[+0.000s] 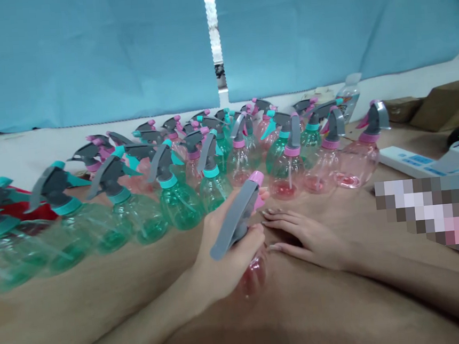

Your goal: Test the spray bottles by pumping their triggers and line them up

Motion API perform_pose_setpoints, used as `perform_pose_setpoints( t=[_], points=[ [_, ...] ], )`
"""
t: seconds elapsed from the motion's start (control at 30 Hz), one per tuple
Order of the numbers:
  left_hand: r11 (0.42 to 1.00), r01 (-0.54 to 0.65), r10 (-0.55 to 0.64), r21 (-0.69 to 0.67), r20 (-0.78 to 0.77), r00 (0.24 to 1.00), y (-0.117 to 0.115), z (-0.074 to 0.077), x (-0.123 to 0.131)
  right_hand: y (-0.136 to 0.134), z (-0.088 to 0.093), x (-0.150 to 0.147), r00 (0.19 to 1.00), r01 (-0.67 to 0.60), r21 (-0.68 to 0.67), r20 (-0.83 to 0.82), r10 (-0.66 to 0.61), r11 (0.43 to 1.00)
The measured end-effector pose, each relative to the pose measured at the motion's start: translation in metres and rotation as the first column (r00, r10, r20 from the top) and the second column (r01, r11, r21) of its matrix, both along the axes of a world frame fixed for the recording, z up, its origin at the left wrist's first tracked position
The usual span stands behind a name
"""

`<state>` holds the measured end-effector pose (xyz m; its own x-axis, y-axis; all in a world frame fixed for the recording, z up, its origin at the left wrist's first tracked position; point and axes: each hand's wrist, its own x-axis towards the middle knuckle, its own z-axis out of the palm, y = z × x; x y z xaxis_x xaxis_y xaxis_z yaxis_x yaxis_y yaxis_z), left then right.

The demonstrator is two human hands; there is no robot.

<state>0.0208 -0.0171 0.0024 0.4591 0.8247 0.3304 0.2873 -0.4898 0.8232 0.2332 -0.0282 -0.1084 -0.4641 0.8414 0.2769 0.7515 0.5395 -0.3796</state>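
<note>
My left hand [223, 242] is wrapped round the neck of a pink spray bottle [255, 277] with a grey trigger head and a pink nozzle. The bottle stands close in front of me, slightly tilted, its collar hidden by my fingers. To its right, my right hand [307, 235] lies palm down on the brown tabletop [325, 308], fingers stretched toward the bottle and holding nothing. Just beyond my hands are a green spray bottle [215, 186] with a turquoise collar and another pink spray bottle [288, 175].
Several green spray bottles [113, 225] line the left side, with more green and pink ones crowded behind. A white power strip [405, 162], cardboard boxes [444, 105] and a clear labelled bottle [349, 97] are at the right. A blue cloth [102, 54] hangs at the back.
</note>
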Motion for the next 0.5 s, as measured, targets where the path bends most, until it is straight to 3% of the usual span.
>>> perform_pose_setpoints(
  t=[0.5],
  points=[
    [0.998, -0.057, 0.055, -0.028, -0.060, 0.997, 0.0003, -0.0006, 0.0020, 0.0012, 0.0023, 0.0003, 1.000, -0.024, 0.009, -0.014, 0.024, 1.000]
  ],
)
